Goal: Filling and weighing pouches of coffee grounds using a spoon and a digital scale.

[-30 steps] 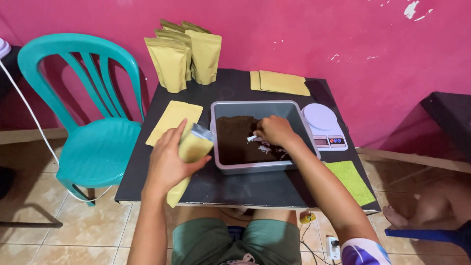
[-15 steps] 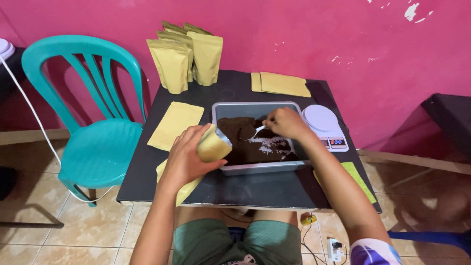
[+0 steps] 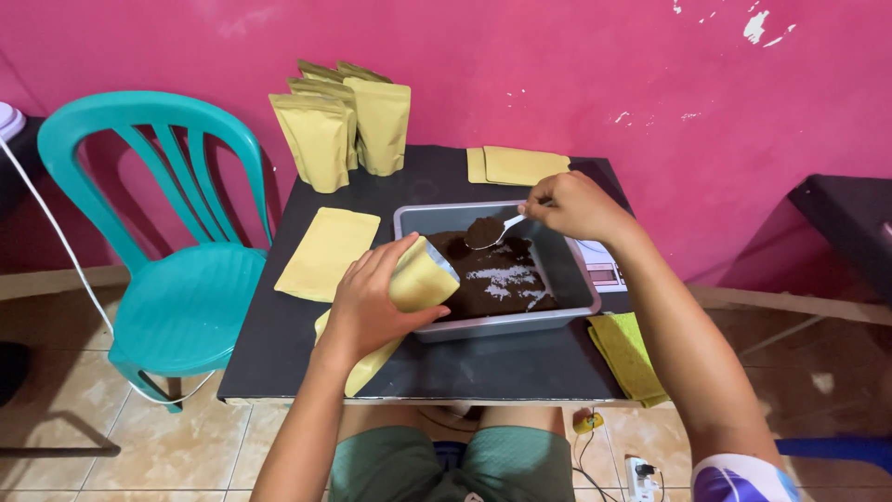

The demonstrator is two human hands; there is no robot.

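A black table (image 3: 307, 358) is set against a pink wall (image 3: 576, 65), with a teal chair (image 3: 177, 279) just beside its left edge, so open room is judged best above the table and toward the near edge. A grey tray (image 3: 574, 279) of dark powder (image 3: 502, 279) lies at the middle, its raised rim an edge to be cleared; a scale (image 3: 604, 270) is touching or just beside its right wall, mostly hidden by the arm. Standing pouches (image 3: 339, 130) are grouped at the back left, flat pouches (image 3: 511, 165) at the back, another flat one (image 3: 325, 253) left of the tray, and a green cloth (image 3: 627, 353) at the right edge. An open pouch (image 3: 423, 279) is wrapped by the left hand (image 3: 367, 307) below its mouth, tilted over the tray's near left corner; it is judged light, thin and easily crumpled, best gripped at the sides so the mouth is kept open. A spoon (image 3: 492, 231) heaped with powder is pinched at its handle by the closed right hand (image 3: 576, 206), above the tray and near the mouth; the loose powder is judged easily spilled.
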